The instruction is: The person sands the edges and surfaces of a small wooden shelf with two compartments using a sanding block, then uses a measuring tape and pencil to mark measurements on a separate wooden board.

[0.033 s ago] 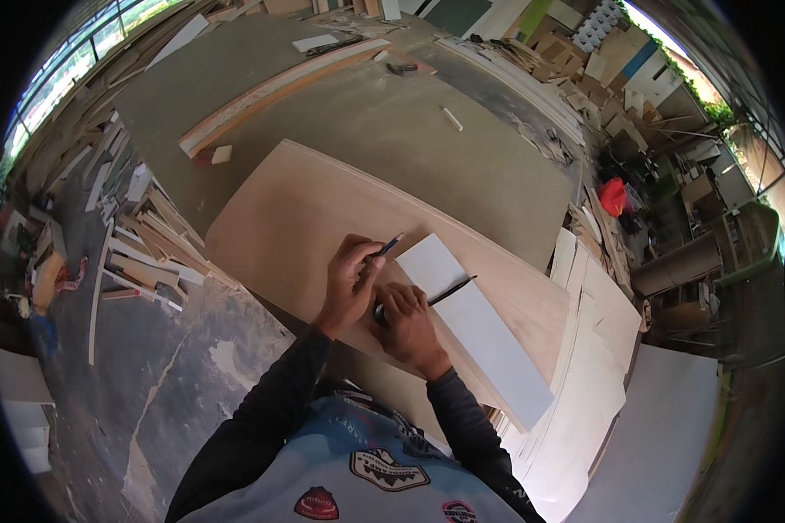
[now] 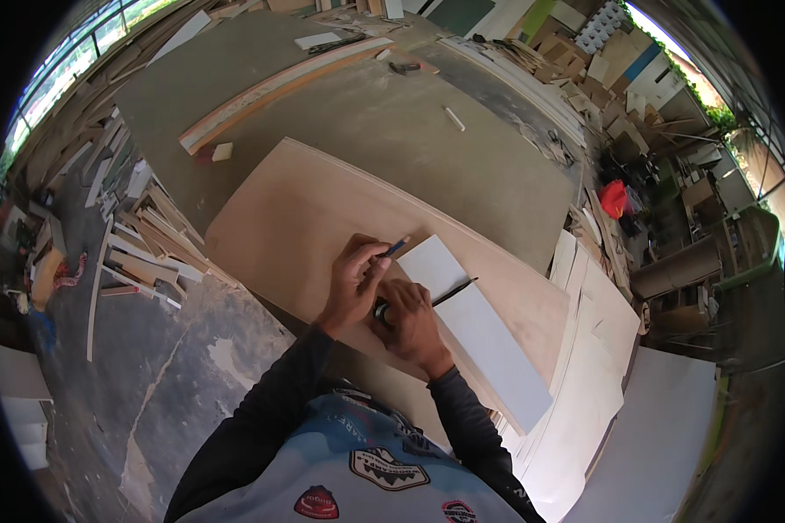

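Note:
A pencil [image 2: 397,247] is pinched in the fingers of my left hand [image 2: 351,288], its tip pointing up and to the right. Just beside it, my right hand [image 2: 414,327] is closed around what looks like a tape measure [image 2: 382,312]; only part of its round dark body shows. From that hand a thin dark strip [image 2: 456,289] reaches across a narrow white board [image 2: 497,349]. The white board lies at a slant on a large brown wooden panel [image 2: 279,209], to the right of my hands.
Beneath the panel is a wide greenish-grey surface [image 2: 497,166], bearing a long wooden strip [image 2: 279,91] and a small white stick [image 2: 454,119]. Wood offcuts [image 2: 153,235] are piled at the left. Pale sheets [image 2: 584,349] lie at the right, near a red bag [image 2: 613,199].
My left hand and the pencil have shifted very slightly to the right. My right hand and the white board stay nearly in place.

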Tool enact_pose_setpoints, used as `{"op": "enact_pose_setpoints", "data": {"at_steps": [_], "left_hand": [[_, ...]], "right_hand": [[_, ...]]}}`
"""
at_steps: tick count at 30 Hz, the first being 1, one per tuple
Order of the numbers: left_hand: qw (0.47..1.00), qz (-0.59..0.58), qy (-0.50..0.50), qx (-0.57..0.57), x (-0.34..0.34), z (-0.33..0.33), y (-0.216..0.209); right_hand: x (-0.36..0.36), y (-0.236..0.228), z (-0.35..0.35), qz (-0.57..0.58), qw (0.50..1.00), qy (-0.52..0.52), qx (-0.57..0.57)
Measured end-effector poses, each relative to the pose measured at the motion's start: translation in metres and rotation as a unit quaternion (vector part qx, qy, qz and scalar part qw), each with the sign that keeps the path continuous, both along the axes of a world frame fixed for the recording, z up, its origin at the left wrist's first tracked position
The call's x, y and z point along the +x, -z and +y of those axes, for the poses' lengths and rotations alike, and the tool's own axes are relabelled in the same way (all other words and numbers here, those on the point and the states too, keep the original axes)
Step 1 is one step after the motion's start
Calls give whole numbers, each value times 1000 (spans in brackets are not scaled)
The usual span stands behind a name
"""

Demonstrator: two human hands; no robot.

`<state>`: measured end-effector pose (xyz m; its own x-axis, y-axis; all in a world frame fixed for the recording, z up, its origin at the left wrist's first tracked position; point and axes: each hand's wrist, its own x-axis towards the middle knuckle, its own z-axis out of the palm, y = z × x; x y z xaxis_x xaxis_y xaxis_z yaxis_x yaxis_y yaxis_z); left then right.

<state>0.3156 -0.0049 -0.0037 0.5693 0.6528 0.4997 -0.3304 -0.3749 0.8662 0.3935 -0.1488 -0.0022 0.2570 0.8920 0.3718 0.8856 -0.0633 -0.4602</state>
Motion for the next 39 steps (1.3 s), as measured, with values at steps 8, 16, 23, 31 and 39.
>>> {"op": "enact_pose_setpoints", "data": {"at_steps": [8, 16, 23, 31, 39], "left_hand": [[992, -22, 63, 111, 39, -10, -30], [980, 112, 116, 114, 50, 32, 17], [951, 175, 140, 213, 46, 30, 48], [949, 195, 147, 199, 48, 30, 42], [949, 199, 135, 206, 48, 28, 41]], "right_hand": [[74, -18, 13, 198, 979, -1, 52], [144, 11, 25, 407, 901, 45, 143], [157, 3, 18, 467, 859, 72, 199], [178, 14, 4, 659, 715, -96, 211], [167, 13, 4, 701, 648, -187, 231]]}}
